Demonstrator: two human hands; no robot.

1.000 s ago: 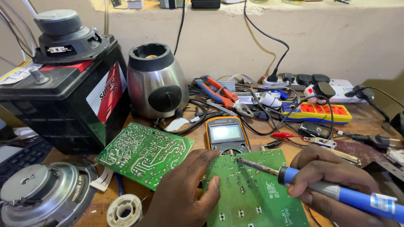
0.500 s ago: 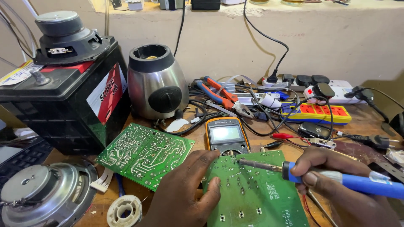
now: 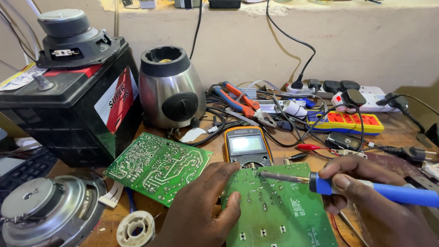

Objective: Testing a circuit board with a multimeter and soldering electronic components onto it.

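two green circuit boards lie on the wooden counter (image 3: 402, 137). the nearer circuit board (image 3: 279, 208) sits solder side up at the front, between the person's hands. the left hand (image 3: 203, 210) rests on its left edge, fingers (image 3: 231, 211) released and spread flat, the thumb pressing on the board's surface. the right hand (image 3: 366, 196) has its fingers clenched around the blue handle of a soldering iron (image 3: 366, 188), held like a pen; the iron's metal tip points left and touches the board near its upper edge, just below a yellow multimeter (image 3: 246, 145) that lies face up and touches the board's far edge. the second circuit board (image 3: 157, 167) lies tilted just to the left of the left hand. behind it stand a black battery (image 3: 77, 110) with a loose speaker (image 3: 75, 36) on top, and a steel blender base (image 3: 170, 89). another speaker (image 3: 48, 212) lies at the front left corner, with a near-empty solder spool (image 3: 136, 227) beside it. orange-handled pliers (image 3: 242, 103), tangled cables, a yellow power strip (image 3: 350, 122) and a white power strip (image 3: 366, 97) crowd the back of the counter by the wall.
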